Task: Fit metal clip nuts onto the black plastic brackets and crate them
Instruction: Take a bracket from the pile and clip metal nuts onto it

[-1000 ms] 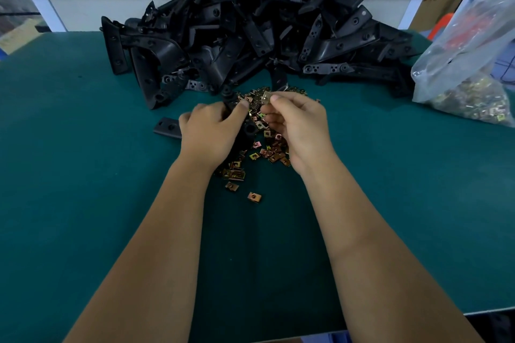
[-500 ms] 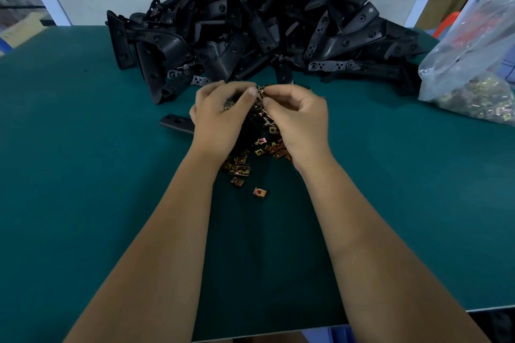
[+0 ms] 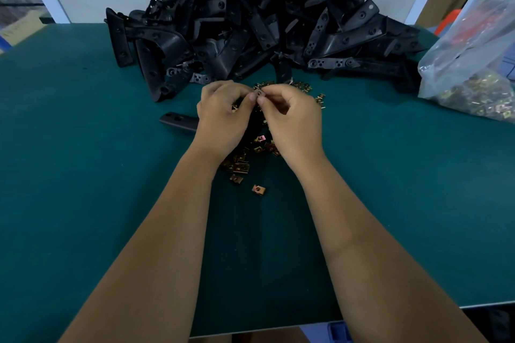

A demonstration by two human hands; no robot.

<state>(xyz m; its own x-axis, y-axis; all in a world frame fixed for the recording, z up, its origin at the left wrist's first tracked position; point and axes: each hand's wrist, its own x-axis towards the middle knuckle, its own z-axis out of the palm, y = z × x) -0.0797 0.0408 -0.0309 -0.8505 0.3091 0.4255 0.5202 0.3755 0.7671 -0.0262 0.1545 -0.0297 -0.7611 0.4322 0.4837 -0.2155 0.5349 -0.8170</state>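
Observation:
My left hand [image 3: 223, 117] grips a black plastic bracket [image 3: 178, 121] whose end sticks out to the left on the green table; most of it is hidden under my hands. My right hand [image 3: 292, 120] pinches a small metal clip nut [image 3: 259, 93] at its fingertips, right against my left thumb tip. Loose brass-coloured clip nuts [image 3: 239, 168] lie scattered on the table beneath and around both hands. A big heap of black brackets [image 3: 264, 28] fills the far middle of the table.
A clear plastic bag [image 3: 473, 69] holding more clip nuts lies at the right edge of the green table [image 3: 83, 175]. Cardboard boxes and white frame posts stand behind. The table's near edge runs along the bottom of the view.
Both hands rose slightly and came together; the right hand brought the clip nut up against the left thumb tip above the bracket.

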